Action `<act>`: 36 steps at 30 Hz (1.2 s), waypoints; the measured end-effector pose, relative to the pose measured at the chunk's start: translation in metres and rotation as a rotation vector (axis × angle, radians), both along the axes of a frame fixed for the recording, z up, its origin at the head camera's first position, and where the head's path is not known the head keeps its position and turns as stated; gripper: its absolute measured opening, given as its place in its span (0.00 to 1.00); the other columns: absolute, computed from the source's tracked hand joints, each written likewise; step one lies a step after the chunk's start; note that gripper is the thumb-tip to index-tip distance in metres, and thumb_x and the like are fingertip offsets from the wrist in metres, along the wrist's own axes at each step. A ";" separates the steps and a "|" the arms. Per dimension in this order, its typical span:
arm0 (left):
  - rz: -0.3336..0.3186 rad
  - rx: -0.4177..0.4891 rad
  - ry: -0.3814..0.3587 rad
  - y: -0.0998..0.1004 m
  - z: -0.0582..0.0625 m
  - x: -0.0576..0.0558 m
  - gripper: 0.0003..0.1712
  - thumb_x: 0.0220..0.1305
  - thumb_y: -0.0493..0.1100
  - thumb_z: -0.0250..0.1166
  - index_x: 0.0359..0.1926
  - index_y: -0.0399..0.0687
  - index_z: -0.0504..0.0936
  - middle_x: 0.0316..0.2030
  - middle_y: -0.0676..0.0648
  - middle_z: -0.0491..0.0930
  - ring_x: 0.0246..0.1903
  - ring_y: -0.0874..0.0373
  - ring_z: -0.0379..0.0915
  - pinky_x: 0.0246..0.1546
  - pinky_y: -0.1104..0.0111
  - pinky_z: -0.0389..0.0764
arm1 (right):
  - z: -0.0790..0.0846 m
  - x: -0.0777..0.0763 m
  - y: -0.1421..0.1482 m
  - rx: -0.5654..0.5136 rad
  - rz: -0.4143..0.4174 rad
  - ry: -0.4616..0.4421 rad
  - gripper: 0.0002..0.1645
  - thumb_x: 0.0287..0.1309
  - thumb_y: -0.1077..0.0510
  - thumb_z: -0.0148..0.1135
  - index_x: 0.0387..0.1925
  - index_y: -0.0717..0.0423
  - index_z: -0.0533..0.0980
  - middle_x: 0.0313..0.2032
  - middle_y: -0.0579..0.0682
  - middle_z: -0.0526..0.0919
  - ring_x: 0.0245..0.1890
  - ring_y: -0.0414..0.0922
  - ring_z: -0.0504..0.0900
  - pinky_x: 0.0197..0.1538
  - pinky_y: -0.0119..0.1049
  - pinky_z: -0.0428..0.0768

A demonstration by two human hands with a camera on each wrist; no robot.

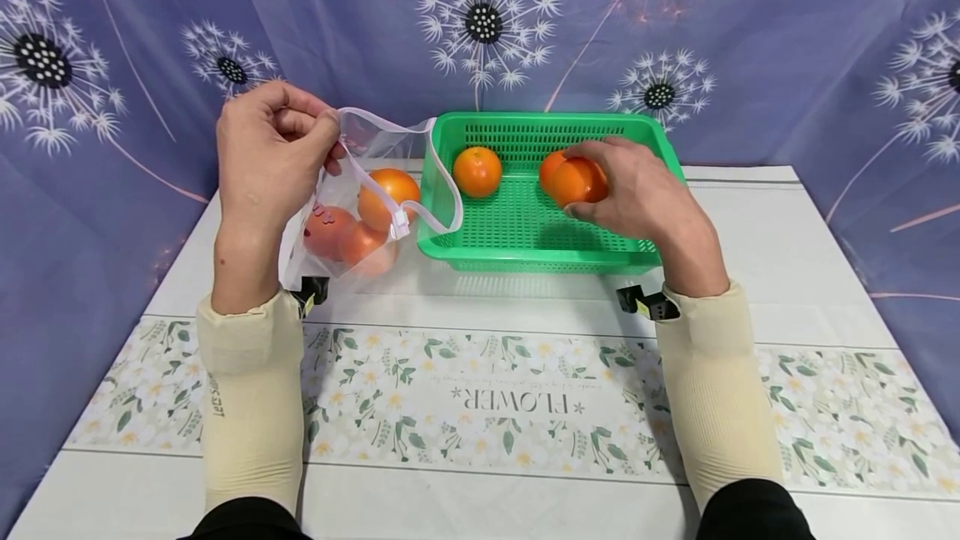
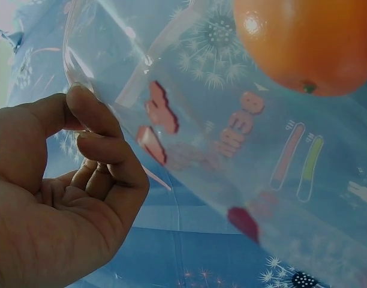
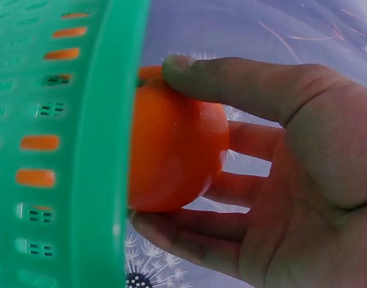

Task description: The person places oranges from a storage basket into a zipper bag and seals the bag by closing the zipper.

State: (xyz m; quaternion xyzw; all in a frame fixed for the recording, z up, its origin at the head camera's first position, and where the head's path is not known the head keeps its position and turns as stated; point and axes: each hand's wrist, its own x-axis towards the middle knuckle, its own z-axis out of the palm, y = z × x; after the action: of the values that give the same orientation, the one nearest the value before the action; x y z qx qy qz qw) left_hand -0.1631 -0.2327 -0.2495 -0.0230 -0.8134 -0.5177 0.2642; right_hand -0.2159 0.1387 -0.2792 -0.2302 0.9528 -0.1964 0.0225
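My left hand (image 1: 273,148) pinches the rim of a clear zip bag (image 1: 446,182) between thumb and fingers, and the bag's mouth stands open. Three oranges lie in the bag, the upper orange (image 1: 390,194) near its mouth. In the left wrist view, red print shows on the clear plastic beside the left hand (image 2: 81,180). My right hand (image 1: 637,190) grips an orange (image 1: 576,183) over the right part of a green basket (image 1: 540,255). Thumb and fingers curve round this orange (image 3: 177,150) in the right wrist view. Another orange (image 1: 550,167) is partly hidden behind it.
One more orange (image 1: 477,172) sits in the left part of the basket. The bag's pale zip edge overlaps the basket's left rim. A white table (image 1: 750,232) with a flowered strip (image 1: 525,432) lies underneath, and a purple dandelion-print cloth (image 1: 360,15) hangs behind.
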 end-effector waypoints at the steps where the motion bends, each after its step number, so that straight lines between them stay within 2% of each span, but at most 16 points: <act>1: 0.001 -0.001 -0.002 0.000 0.000 0.000 0.04 0.67 0.37 0.65 0.35 0.44 0.85 0.19 0.53 0.84 0.17 0.58 0.81 0.25 0.69 0.82 | 0.001 0.001 -0.001 -0.004 0.003 0.006 0.41 0.59 0.56 0.79 0.72 0.53 0.74 0.67 0.62 0.77 0.65 0.62 0.73 0.64 0.64 0.74; 11: 0.013 -0.019 -0.014 0.000 -0.001 -0.002 0.03 0.68 0.37 0.67 0.35 0.44 0.85 0.18 0.58 0.83 0.16 0.63 0.80 0.25 0.74 0.82 | 0.006 0.009 -0.011 -0.038 0.040 0.037 0.38 0.59 0.56 0.78 0.70 0.52 0.75 0.65 0.60 0.77 0.63 0.61 0.74 0.62 0.63 0.76; 21: 0.007 -0.040 -0.019 0.000 -0.001 -0.002 0.04 0.68 0.39 0.66 0.35 0.45 0.85 0.19 0.53 0.84 0.17 0.59 0.81 0.26 0.69 0.81 | 0.007 0.013 -0.020 -0.084 0.071 0.057 0.39 0.58 0.55 0.79 0.70 0.53 0.75 0.67 0.60 0.77 0.63 0.61 0.75 0.62 0.63 0.75; 28: 0.007 -0.047 -0.020 0.002 0.001 -0.002 0.04 0.68 0.38 0.66 0.35 0.45 0.85 0.19 0.56 0.83 0.17 0.61 0.81 0.26 0.72 0.82 | 0.009 0.015 -0.030 -0.089 0.085 0.058 0.39 0.58 0.54 0.80 0.70 0.51 0.76 0.68 0.57 0.77 0.63 0.59 0.76 0.63 0.62 0.76; 36: -0.009 -0.036 -0.022 0.002 -0.001 -0.002 0.04 0.68 0.39 0.66 0.35 0.44 0.84 0.20 0.54 0.84 0.18 0.59 0.81 0.27 0.70 0.83 | 0.012 0.018 -0.037 -0.097 0.093 0.068 0.39 0.58 0.53 0.80 0.70 0.50 0.76 0.67 0.56 0.77 0.64 0.58 0.76 0.64 0.61 0.75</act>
State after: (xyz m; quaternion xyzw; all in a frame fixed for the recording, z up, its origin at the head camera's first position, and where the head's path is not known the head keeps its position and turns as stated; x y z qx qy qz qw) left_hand -0.1655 -0.2307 -0.2506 -0.0257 -0.8253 -0.5044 0.2526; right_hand -0.1980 0.1014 -0.2675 -0.2816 0.9307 -0.2333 -0.0117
